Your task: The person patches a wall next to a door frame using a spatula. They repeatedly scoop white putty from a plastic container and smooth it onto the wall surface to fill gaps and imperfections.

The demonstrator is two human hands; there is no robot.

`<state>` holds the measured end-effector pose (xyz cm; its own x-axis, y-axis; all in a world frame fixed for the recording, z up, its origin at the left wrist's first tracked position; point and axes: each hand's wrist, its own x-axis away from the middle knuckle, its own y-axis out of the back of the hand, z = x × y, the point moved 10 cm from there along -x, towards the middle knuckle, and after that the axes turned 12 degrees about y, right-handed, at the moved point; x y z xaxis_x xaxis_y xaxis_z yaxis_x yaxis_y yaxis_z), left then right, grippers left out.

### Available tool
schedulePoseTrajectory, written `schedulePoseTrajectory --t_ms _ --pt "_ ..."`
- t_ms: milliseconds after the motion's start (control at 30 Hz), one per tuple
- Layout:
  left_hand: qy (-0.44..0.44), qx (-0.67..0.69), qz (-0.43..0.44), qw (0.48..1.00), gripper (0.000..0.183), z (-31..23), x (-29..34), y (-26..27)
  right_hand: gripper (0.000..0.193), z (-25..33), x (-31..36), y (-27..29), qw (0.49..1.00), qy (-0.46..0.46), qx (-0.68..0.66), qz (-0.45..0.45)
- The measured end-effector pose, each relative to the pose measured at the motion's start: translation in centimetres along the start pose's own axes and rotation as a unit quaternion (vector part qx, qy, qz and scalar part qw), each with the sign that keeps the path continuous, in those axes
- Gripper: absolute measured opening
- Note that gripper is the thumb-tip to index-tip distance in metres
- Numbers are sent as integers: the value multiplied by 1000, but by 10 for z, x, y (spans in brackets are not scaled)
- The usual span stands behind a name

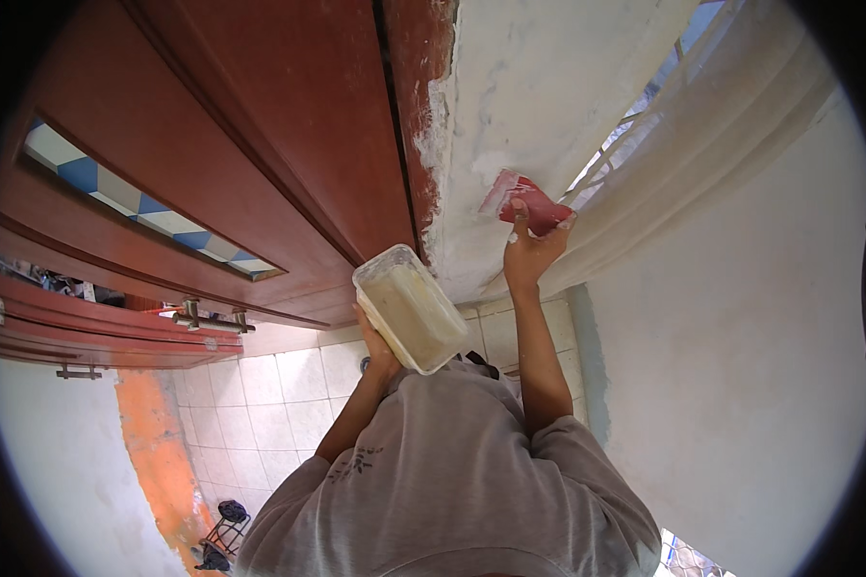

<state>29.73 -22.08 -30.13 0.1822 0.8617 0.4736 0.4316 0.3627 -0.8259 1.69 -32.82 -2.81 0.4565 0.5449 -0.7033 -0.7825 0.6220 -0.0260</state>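
My left hand (380,352) grips the side of a clear rectangular plastic tub (440,288) in front of my chest. Pale, putty-like paste (412,310) coats the inside of the tub. My right hand (537,260) is closed around a red putty scraper (537,206), thumb along its face. White paste smears the scraper's edge, which is at the off-white wall (524,87), touching or very close. Some white residue shows on my right fingers. Rough white filler (436,144) runs along the joint between the wall and the reddish-brown door frame (419,58).
On the left is a reddish-brown wooden door (289,125) with a patterned glass strip (154,212) and a metal handle (212,320). A sheer curtain (683,163) hangs by the window at right. Pale tiles (260,413) cover the floor. A dark stool (223,534) stands lower left.
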Motion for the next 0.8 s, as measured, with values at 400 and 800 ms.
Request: schedulePoseTrajectory --t_ms 400,800 --pt "-9 -3 -6 1000 82 1 2 -6 29 41 18 -33 992 52 -82 79" --pt "-24 -3 -9 1000 81 -2 5 -7 30 -1 9 -7 1000 -15 -21 17"
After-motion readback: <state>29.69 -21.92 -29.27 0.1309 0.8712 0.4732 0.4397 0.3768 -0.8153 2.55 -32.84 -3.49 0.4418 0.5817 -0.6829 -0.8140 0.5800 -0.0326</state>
